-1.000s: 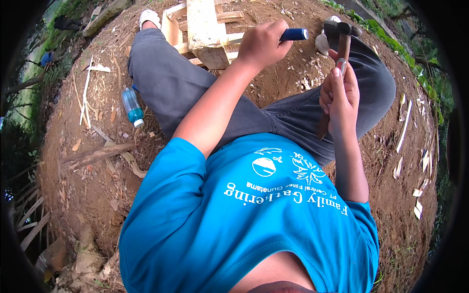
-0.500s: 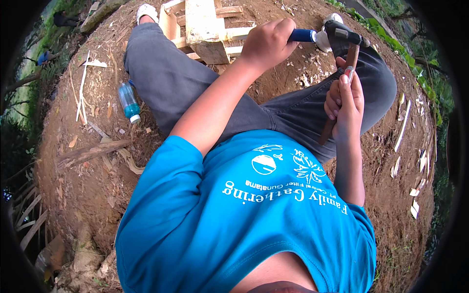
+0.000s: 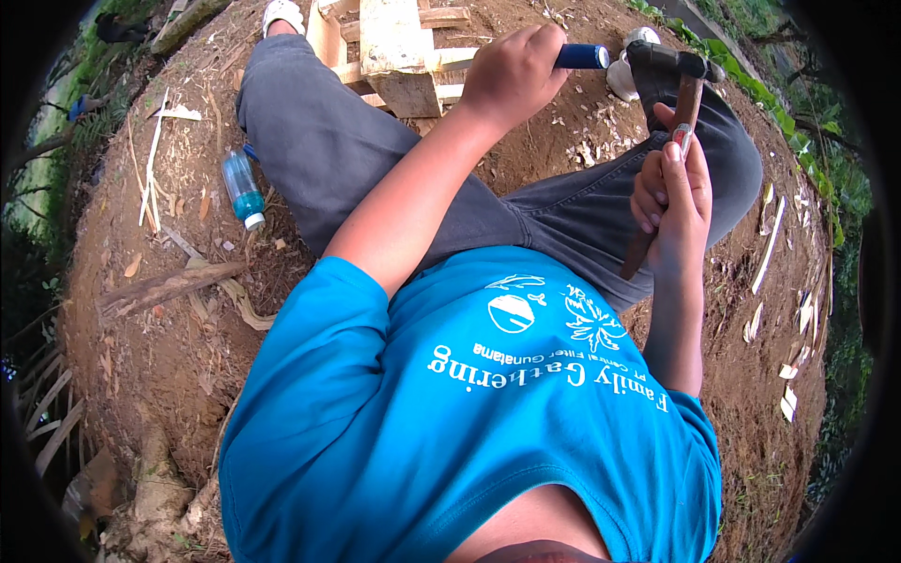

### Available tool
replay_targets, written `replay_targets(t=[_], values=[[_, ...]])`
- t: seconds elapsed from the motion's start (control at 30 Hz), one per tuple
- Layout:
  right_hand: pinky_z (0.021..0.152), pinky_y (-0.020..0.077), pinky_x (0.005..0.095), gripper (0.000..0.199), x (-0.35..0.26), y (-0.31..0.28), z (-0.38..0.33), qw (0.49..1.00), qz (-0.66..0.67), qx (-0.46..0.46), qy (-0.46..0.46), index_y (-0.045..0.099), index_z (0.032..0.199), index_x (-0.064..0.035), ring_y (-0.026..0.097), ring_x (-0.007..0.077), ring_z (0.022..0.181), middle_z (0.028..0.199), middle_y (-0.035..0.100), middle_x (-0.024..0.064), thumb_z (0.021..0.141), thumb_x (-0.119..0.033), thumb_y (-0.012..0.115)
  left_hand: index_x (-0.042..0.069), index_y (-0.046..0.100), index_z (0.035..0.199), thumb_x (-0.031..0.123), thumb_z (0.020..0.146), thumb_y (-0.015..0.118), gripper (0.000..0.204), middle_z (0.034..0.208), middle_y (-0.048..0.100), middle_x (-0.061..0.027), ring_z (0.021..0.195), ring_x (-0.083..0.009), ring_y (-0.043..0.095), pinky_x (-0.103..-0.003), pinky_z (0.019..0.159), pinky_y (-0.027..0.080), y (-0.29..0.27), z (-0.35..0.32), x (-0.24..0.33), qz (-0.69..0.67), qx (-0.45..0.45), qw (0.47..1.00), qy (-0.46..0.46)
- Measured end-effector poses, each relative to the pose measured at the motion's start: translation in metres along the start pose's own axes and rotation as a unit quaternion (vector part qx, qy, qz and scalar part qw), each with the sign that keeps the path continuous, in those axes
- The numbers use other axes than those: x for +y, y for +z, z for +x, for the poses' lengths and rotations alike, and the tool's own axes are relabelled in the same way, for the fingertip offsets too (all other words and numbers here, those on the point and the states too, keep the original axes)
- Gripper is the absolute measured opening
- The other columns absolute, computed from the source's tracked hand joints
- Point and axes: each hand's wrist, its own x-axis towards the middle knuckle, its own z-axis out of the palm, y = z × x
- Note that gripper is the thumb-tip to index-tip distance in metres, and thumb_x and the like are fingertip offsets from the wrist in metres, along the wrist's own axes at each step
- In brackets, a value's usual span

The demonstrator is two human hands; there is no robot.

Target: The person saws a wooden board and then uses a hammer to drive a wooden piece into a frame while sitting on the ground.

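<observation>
My left hand (image 3: 514, 77) is wrapped round the blue handle (image 3: 582, 57) of what looks like a chisel, lying sideways with its butt end to the right. From the other side of the fist a pale flat strip reaches toward a wooden frame (image 3: 390, 42); whether it is blade or wood I cannot tell. In my right hand (image 3: 674, 192) is a hammer (image 3: 690, 98), gripped by its brown wooden handle. The dark hammer head (image 3: 696, 66) hangs to the right of the chisel's butt, apart from it.
A clear bottle of blue-green liquid (image 3: 243, 192) lies left of my bent leg (image 3: 324, 122). Wood pieces (image 3: 169, 288) and pale strips (image 3: 771, 246) are scattered over the brown soil. My white shoes show beyond the frame's sides. Green plants (image 3: 751, 89) border the far right.
The hammer and my right hand have moved a little to the right, widening the gap to the chisel's butt. My left hand keeps its hold, almost still.
</observation>
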Motion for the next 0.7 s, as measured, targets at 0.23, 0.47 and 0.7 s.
replay_targets(t=[0.23,0.47,0.7], values=[[0.043,0.0288,0.0179,0.047,-0.0027,-0.0018,-0.0007,1.0,0.002,-0.01,-0.009,0.044,0.15,-0.0004,0.029,-0.0002,0.05,0.068,0.035,-0.0077,0.111,-0.027,0.049,0.007,0.058,0.099,0.016,0.085,0.077,0.025,0.085,0.069,-0.0133,0.081,-0.0341,0.073,-0.046,0.07,0.061,-0.0041,0.0003,0.002,0.012,-0.031,0.999,-0.021],[0.043,0.0286,0.0172,0.047,-0.0046,-0.0023,-0.0017,1.0,0.006,-0.016,-0.016,0.043,0.15,-0.0003,0.029,-0.0004,0.05,0.068,0.035,-0.0077,0.112,-0.027,0.048,0.007,0.057,0.097,0.017,0.085,0.077,0.025,0.084,0.069,-0.0126,0.079,-0.0344,0.073,-0.046,0.07,0.061,-0.003,-0.0008,-0.0002,0.006,-0.021,0.999,-0.037],[0.043,0.0285,0.0173,0.047,-0.0057,-0.0015,-0.0019,1.0,0.008,-0.021,-0.016,0.042,0.151,0.0,0.029,-0.0005,0.05,0.068,0.035,-0.0074,0.112,-0.026,0.047,0.008,0.057,0.098,0.018,0.086,0.076,0.024,0.082,0.067,-0.0125,0.077,-0.0342,0.072,-0.046,0.069,0.06,-0.0012,0.0009,-0.0021,0.004,0.0,1.0,-0.017]])
